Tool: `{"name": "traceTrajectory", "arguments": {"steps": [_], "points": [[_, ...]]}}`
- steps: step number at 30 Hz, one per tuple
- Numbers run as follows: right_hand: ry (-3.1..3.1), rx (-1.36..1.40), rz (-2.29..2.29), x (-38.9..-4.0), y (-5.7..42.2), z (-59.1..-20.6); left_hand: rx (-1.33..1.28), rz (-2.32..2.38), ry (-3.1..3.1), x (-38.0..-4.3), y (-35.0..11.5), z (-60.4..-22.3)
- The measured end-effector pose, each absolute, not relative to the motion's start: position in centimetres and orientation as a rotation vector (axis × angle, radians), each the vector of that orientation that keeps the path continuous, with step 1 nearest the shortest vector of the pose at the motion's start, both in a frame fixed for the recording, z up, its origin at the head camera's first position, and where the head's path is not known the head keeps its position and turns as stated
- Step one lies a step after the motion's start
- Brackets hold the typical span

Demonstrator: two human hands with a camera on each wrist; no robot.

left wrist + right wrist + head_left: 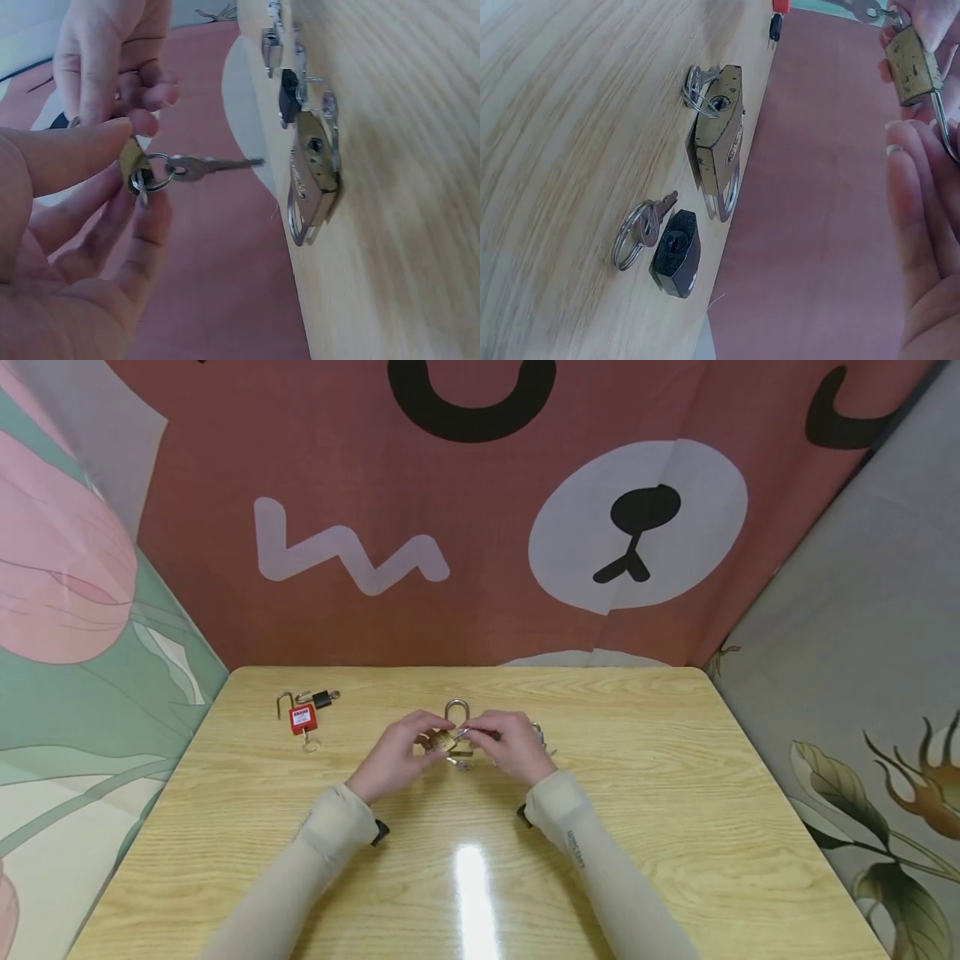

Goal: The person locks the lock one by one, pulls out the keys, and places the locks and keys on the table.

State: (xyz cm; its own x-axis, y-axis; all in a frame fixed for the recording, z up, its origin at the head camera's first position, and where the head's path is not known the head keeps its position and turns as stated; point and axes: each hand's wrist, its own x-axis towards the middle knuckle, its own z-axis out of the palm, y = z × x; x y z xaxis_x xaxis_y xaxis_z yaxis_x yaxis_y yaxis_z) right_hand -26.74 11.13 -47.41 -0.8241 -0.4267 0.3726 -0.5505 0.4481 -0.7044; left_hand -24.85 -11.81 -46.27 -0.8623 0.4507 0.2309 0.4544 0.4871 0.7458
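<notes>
Between both hands, above the table, is a small brass padlock [911, 67]. My left hand [405, 752] holds its body between thumb and fingers. A key [196, 166] on a ring hangs from the keyhole end. My right hand [513, 745] is at the other end, thumb and fingers at the steel shackle [940, 120], which runs partly behind the fingers. Below them on the table rests a larger brass padlock [718, 135], its keys [699, 84] on a ring beside the keyhole. Whether the small padlock's shackle is locked in is hidden.
A black padlock [676, 255] lies near the larger brass one, with ringed keys [646, 225] beside it. At the table's far left are a red padlock [303, 719] with raised shackle and a small black padlock [322, 699]. A printed cloth [480, 627] hangs behind the table.
</notes>
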Motion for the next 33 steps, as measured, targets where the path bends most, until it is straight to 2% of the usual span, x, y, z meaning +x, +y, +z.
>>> {"name": "traceTrajectory", "arguments": {"steps": [10, 17, 24, 33], "points": [[-2.594, 0.823, 1.497, -26.9, 11.5, -47.6, -0.660, -1.419, -2.798, -25.1, -11.4, -46.7], [-2.619, 0.701, 1.772, -27.0, 11.5, -47.4, -0.684, -1.534, -2.780, -25.3, -11.7, -47.3], [-2.560, 0.685, 1.900, -27.0, 11.4, -47.0, -0.757, -1.979, -2.642, -25.5, -11.8, -48.0], [-2.548, 0.698, 1.925, -26.7, 11.3, -46.9, -0.730, -2.000, -2.546, -25.0, -11.2, -48.0]]}}
